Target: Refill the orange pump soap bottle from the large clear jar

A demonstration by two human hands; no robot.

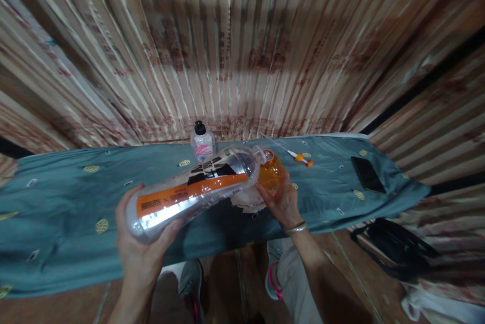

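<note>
Over the blue desk [68, 197], the left hand [138, 243] holds a big bottle [189, 192] tipped sideways — its mouth meets the small orange bottle [272, 175]; the right hand [282, 202] holds that one steady.

Dim warm light, motion blur on curtain [242, 46], wide-angle stretch at edges, glare on bottle [189, 195]
</note>
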